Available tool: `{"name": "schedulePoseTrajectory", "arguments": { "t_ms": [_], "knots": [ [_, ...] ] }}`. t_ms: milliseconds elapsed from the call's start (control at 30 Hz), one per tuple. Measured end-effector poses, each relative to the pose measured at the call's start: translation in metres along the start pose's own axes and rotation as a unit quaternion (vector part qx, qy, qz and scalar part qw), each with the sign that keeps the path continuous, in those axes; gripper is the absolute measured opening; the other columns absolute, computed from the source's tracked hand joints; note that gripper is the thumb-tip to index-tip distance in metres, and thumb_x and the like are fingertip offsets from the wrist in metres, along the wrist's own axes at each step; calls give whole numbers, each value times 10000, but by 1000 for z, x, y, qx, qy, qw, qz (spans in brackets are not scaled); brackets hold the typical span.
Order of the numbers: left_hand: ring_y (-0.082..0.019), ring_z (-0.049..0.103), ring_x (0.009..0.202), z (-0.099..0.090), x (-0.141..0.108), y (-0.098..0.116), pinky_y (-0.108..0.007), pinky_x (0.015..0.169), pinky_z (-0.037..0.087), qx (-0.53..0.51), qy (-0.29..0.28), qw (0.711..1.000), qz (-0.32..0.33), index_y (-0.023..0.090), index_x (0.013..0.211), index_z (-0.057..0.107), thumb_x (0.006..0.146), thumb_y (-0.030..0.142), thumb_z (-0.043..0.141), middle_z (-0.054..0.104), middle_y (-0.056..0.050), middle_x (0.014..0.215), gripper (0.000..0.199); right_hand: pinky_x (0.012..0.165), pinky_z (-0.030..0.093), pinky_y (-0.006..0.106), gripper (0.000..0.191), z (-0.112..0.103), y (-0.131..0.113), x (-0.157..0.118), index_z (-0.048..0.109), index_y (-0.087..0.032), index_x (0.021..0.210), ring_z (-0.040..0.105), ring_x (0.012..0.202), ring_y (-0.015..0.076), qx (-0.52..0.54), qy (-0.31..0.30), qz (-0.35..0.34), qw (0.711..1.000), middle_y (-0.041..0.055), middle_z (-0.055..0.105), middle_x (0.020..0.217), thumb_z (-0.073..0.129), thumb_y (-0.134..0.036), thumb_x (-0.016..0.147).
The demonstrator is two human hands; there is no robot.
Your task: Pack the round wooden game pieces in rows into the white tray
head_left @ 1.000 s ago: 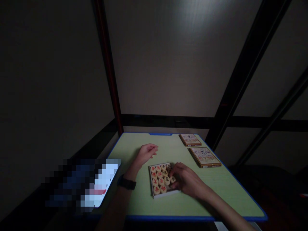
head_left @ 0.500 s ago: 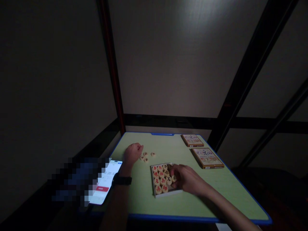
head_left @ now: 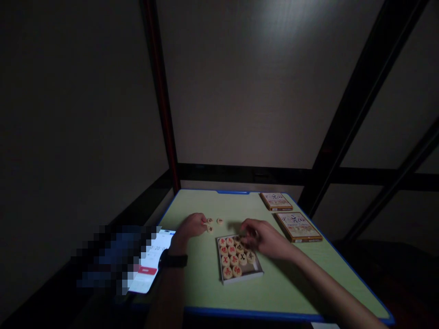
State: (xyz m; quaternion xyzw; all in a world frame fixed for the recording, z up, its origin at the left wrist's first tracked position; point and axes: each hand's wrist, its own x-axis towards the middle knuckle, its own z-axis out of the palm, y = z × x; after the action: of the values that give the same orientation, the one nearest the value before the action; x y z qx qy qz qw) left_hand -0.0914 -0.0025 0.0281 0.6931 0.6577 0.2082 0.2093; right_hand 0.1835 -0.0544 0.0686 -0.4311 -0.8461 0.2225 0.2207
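Observation:
An open shallow box (head_left: 247, 276) on the green table holds round wooden pieces with red and black characters, and its lower right part shows bare bottom. Over the box's upper right corner is my right hand (head_left: 262, 237), fingers curled and pressed together; what they hold, if anything, is too blurred to name. On the left, my left hand (head_left: 194, 225) is closed, its fingertips touching the small group of loose pieces (head_left: 210, 229). Another loose piece (head_left: 220, 221) lies just right of that group.
Two closed printed boxes, one farther (head_left: 276, 201) and one nearer (head_left: 299, 226), lie along the right side of the green table (head_left: 206, 292). A lit phone (head_left: 146, 269) is at the left edge, beside my left wrist.
My right hand has lifted from the box's right part toward its upper corner. My left hand has moved down and right onto the loose pieces, and fewer of them show.

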Motion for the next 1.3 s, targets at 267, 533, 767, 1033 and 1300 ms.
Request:
{"name": "schedulePoseTrajectory", "arguments": {
  "t_ms": [267, 533, 767, 1033, 1300],
  "knots": [
    [-196, 650, 832, -2, 1, -5, -239, 703, 468, -68, -50, 996, 20, 193, 825, 730, 521, 7, 612, 712, -22, 856, 376, 759, 479, 267, 399, 30, 21, 94, 729, -147, 1084, 646, 822, 184, -104, -34, -62, 992, 92, 717, 991, 641, -27, 714],
    [-176, 634, 818, -1, 1, -6, -245, 718, 455, -21, -17, 999, 27, 181, 732, 687, 613, 57, 685, 693, -22, 829, 172, 846, 468, 301, 175, 50, 24, 111, 738, -143, 932, 642, 941, 228, -152, -69, -94, 982, 114, 700, 971, 637, -93, 798],
    [-182, 654, 795, -5, 2, 2, -271, 737, 472, -51, 40, 997, 49, 185, 708, 646, 698, 146, 683, 710, -34, 783, 55, 838, 459, 292, 201, 52, 29, 102, 663, -106, 1021, 637, 932, 215, -114, -27, -110, 987, 148, 694, 1017, 533, -53, 878],
    [-194, 720, 735, 5, 10, 7, -285, 692, 561, -306, 64, 948, 53, 149, 1016, 683, 731, 281, 687, 739, -54, 794, 315, 707, 421, 263, 211, 47, 35, 101, 641, -131, 955, 611, 764, 184, -63, 17, -86, 994, 102, 698, 865, 451, -211, 999],
    [-187, 709, 779, 1, 9, 2, -250, 678, 540, -192, 115, 974, 47, 170, 912, 722, 744, 245, 644, 753, -48, 811, 200, 749, 428, 260, 212, 54, 44, 103, 694, -144, 879, 603, 792, 177, -117, 9, -146, 982, 87, 676, 843, 504, -165, 970]
  ]
}}
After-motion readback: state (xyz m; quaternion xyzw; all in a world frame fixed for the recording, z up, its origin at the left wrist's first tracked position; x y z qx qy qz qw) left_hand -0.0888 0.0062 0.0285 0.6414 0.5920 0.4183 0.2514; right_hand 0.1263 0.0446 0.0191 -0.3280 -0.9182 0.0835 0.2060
